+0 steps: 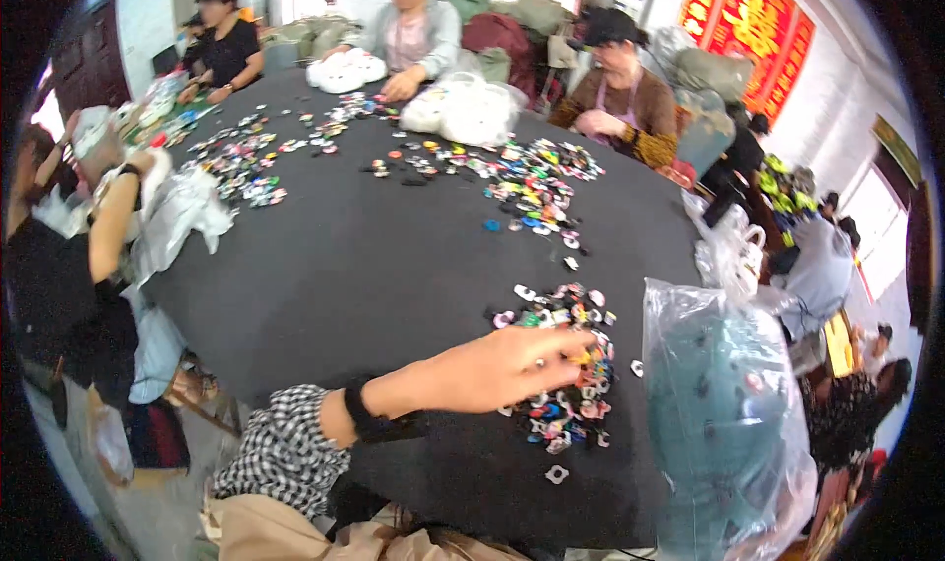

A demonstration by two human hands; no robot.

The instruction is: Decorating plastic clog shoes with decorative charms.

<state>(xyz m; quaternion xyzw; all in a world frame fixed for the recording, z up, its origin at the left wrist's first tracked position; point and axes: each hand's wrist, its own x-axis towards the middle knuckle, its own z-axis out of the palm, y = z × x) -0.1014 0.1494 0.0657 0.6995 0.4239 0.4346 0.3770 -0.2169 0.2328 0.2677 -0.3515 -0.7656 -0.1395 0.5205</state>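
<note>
My left hand reaches from the lower left across the dark round table, a black band at its wrist below a checked sleeve. It hangs over a heap of small multicoloured pieces, which look like small plastic charms or clips. Its fingers stretch toward the heap with a gap between them, slightly blurred; yellow and orange pieces show right at the fingertips. Nothing is plainly held. My right hand is out of sight. Beside the heap, on the right, stands a clear plastic bag around something blue-green.
Across the table, more small pieces lie scattered, with another spread at far left. White plastic bags sit by the far edge. Several people sit around the table, one person at far right. A knotted clear bag rests at the right edge.
</note>
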